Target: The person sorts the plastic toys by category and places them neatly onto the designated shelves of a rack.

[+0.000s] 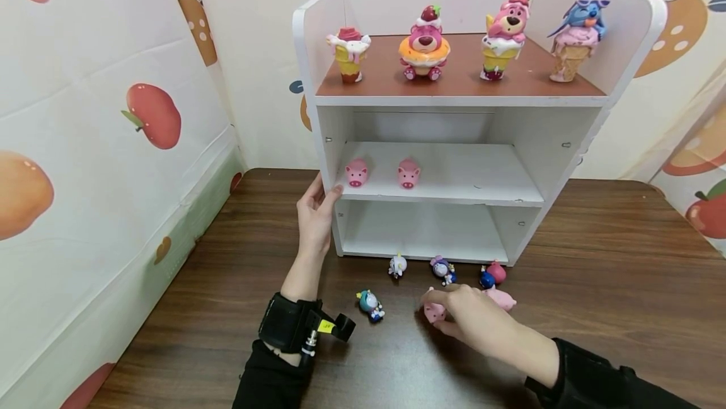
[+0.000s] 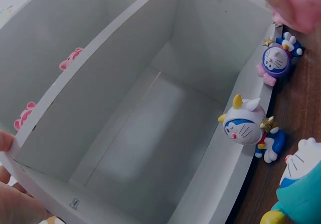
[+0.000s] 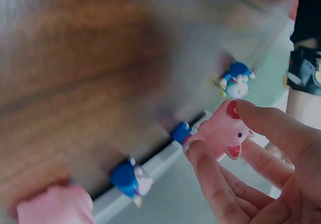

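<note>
My left hand [image 1: 315, 217] grips the left side panel of a small white shelf unit [image 1: 575, 144]; in the left wrist view its fingers [image 2: 17, 204] lie along the panel's edge. Above the table, my right hand [image 1: 482, 321] pinches a pink pig figurine [image 1: 435, 312] between thumb and fingers, clearly seen as a pig [image 3: 220, 131] in the right wrist view. Another pink pig [image 1: 501, 299] lies just behind that hand. Two more pigs, one at left [image 1: 357, 172] and one nearer the middle [image 1: 408, 173], stand on the middle shelf board.
Several small blue-and-white cat figurines lie before the unit, including a white-hooded one [image 1: 397, 265], a purple-trimmed one [image 1: 443, 270] and a teal one [image 1: 370, 305]. A blue-and-pink figurine [image 1: 492, 275] is at right. Ice-cream-style figurines, such as a bear [image 1: 425, 46], stand on top.
</note>
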A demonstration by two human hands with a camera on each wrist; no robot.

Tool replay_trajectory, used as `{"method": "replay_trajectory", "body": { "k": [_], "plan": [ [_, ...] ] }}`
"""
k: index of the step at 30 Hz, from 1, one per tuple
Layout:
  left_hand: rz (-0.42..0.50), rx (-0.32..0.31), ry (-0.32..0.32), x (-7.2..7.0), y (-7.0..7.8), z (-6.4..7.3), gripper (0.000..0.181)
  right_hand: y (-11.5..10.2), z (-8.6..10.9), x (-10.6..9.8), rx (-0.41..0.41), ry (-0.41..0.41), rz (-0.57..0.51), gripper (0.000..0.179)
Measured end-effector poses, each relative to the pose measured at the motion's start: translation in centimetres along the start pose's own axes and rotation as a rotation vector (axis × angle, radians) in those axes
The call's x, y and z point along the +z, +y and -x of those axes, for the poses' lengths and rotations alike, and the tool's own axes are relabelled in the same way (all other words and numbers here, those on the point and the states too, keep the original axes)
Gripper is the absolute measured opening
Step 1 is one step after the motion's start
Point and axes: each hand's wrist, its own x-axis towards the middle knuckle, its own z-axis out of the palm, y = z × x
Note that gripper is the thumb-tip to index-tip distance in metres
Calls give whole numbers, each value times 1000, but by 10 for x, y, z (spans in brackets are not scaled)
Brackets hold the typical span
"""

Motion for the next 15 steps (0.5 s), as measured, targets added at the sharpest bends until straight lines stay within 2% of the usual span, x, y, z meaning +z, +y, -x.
{"method": "replay_trajectory", "body": {
  "k": [7, 15],
  "plan": [
    [7, 0, 2, 0, 0, 0, 47, -1, -4, -20, -42, 51, 23, 30],
    [3, 5, -1, 0, -1, -1, 47, -4, -14, -52, -92, 86, 64, 32]
  ]
}}
